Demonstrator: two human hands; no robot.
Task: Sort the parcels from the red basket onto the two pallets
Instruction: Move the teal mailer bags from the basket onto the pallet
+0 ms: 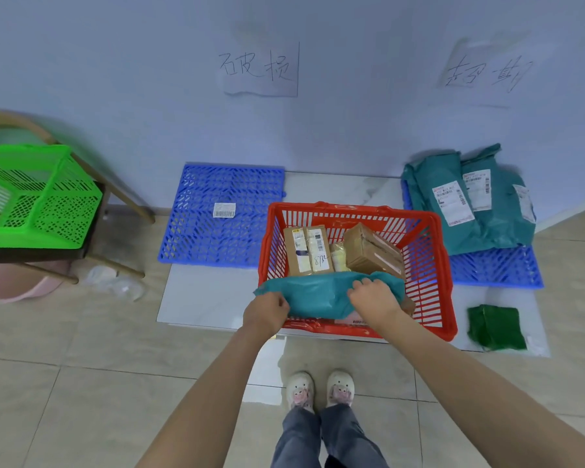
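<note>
The task looks partly done. On the right pallet (497, 268), which lies against the wall at the right side, a pile of teal mailer bags (470, 201) already rests on its far part; I can count at least three labels there, but the exact number of bags I cannot tell. The left pallet (222, 216) carries only one small white label (224, 210) near its middle, with no parcel on it. The red basket (355, 268) stands on the white floor sheet (210, 295) between the two pallets, and it is not empty: two slim cardboard boxes (306, 249) stand side by side at its far left, a bigger brown box (374, 251) leans at the far right, and a small pale packet (337, 256) sits between them. At the near edge of the basket both hands are closed on one teal parcel (321, 293): the left hand (267, 314) pinches its left end, the right hand (374, 298) grips its upper right part with the fingers curled over. Under this parcel something pink shows, maybe one more item. A dark green packet (496, 327) lies on the sheet near its right corner, on no pallet. So, in my judgement, several parcels remain to sort.
</note>
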